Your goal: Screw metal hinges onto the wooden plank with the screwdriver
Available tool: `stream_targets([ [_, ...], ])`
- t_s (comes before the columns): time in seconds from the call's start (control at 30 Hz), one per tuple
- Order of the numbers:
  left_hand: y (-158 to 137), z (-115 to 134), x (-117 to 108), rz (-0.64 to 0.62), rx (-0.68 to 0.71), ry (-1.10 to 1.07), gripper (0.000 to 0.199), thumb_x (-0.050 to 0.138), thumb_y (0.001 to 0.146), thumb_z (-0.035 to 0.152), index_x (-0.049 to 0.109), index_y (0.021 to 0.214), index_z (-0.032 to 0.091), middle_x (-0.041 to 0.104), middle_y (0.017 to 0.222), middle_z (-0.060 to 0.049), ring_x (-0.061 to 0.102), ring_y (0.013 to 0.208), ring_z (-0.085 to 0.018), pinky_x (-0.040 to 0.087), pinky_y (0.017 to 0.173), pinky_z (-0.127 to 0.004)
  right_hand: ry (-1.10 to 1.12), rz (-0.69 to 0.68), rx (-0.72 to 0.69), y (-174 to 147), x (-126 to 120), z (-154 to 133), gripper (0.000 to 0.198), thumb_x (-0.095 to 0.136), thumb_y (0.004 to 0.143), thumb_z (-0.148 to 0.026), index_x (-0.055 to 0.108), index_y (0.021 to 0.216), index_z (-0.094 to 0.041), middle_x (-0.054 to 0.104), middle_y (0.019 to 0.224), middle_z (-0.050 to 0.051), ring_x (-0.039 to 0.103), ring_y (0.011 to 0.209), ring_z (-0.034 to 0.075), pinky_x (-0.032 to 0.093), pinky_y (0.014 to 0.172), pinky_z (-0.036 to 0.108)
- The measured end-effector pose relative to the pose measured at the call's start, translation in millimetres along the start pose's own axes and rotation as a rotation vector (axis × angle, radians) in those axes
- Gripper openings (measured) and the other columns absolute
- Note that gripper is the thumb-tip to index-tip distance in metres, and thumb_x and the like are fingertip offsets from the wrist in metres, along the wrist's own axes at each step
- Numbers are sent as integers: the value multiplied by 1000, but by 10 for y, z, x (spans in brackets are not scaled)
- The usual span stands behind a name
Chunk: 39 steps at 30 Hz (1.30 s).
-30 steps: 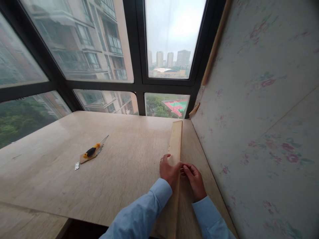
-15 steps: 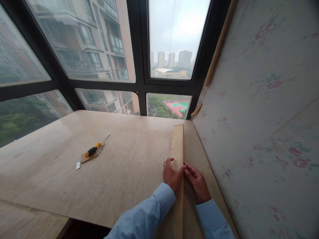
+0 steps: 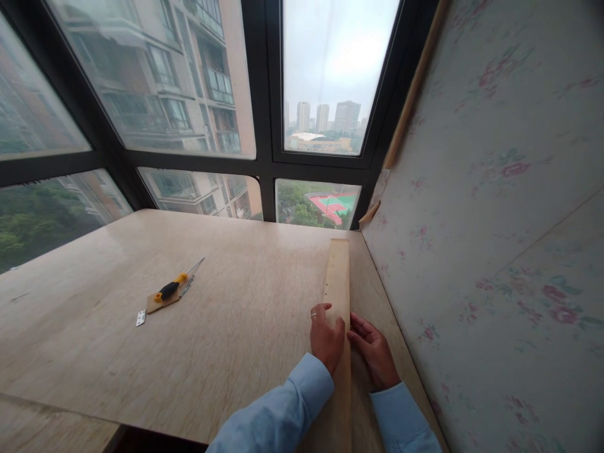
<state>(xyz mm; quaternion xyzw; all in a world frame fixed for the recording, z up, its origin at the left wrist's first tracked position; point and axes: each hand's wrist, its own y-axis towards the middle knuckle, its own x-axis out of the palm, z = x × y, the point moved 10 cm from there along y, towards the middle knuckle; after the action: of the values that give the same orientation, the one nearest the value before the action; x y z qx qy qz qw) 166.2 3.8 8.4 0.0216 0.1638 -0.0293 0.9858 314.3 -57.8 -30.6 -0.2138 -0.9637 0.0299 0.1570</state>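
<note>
A long, pale wooden board (image 3: 338,270) lies lengthwise on the marble-patterned surface, with a few small dark holes near its left edge. Across its top rests my left hand (image 3: 326,336), a ring on one finger. Its fingers curl at the left edge and the thumb reaches towards the right edge, gripping the board. Along the right edge is my right hand (image 3: 375,352), thumb and fingers closed in a pinch against the board's side. Whatever small thing sits between those fingertips is hidden.
On the left lie a yellow-and-black screwdriver (image 3: 170,288) on a small brown piece (image 3: 155,304) and a metal hinge plate (image 3: 141,317). Floral-papered wall (image 3: 453,264) rises close on the right. Dark-framed windows (image 3: 268,170) border the far edge. A dark gap (image 3: 151,440) opens at the front left.
The view has shifted slightly. My left thumb has lifted away from my right fingertips at the board's right edge. Both hands remain at the same part of the board.
</note>
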Motion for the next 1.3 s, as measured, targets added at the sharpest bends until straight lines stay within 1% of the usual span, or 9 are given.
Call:
stream_targets([
  [0.2,1,-14,16,-14,-35,-46,37,57,76,14,55,113,15,58,122,-16,54,121,-26,37,108,-38,49,6,-9,4,-10,17,53,87,61,-31,73,111,-22,70,125,11,61,123,33,45,108,52],
  [0.37,40,-122,-13,-1,-87,-163,37,58,72,12,57,109,15,61,120,-16,57,118,-26,40,106,-37,112,42,5,2,-39,35,56,88,59,-29,72,112,-20,71,123,12,62,122,34,45,107,53],
  [0.5,97,-296,-5,-33,-195,-375,30,58,74,13,57,104,14,67,111,-15,65,105,-23,49,93,-34,164,57,29,-29,-38,17,58,88,59,-29,70,114,-19,72,122,13,64,119,34,48,104,52],
  [0.6,122,-382,-39,-52,-254,-477,22,60,79,24,62,98,13,71,98,-13,68,92,-22,53,81,-32,200,27,39,-63,20,-19,58,87,61,-31,70,115,-19,73,120,13,67,112,34,53,98,51],
  [0.73,95,-451,24,-183,-344,-609,32,65,79,43,70,85,13,71,78,-6,68,73,-21,53,64,-29,190,18,38,-85,50,-50,57,86,61,-33,70,114,-19,74,116,12,70,106,34,56,91,50],
  [0.83,58,-532,79,-245,-423,-690,35,75,70,46,72,81,13,70,70,-4,66,64,-18,52,59,-28,149,28,23,-78,30,-63,57,86,62,-34,70,114,-19,75,114,12,70,106,34,57,90,50],
  [1.0,51,-601,128,-284,-446,-754,34,81,64,44,73,78,13,72,70,-5,66,64,-18,53,61,-29,127,52,17,-63,-8,-57,53,85,61,-33,71,111,-21,76,112,11,71,104,34,57,88,50],
  [1.2,35,-591,172,-318,-515,-755,27,71,74,38,71,76,11,73,73,-8,65,57,-14,49,54,-24,116,71,22,-59,-52,-34,56,85,62,-33,68,114,-20,77,109,12,72,100,33,59,85,48],
  [1.3,32,-548,194,-346,-508,-756,25,68,76,36,69,75,11,72,74,-9,64,56,-13,47,52,-23,102,95,33,-52,-96,-8,57,85,62,-33,67,114,-20,77,107,11,72,99,33,60,83,46],
])
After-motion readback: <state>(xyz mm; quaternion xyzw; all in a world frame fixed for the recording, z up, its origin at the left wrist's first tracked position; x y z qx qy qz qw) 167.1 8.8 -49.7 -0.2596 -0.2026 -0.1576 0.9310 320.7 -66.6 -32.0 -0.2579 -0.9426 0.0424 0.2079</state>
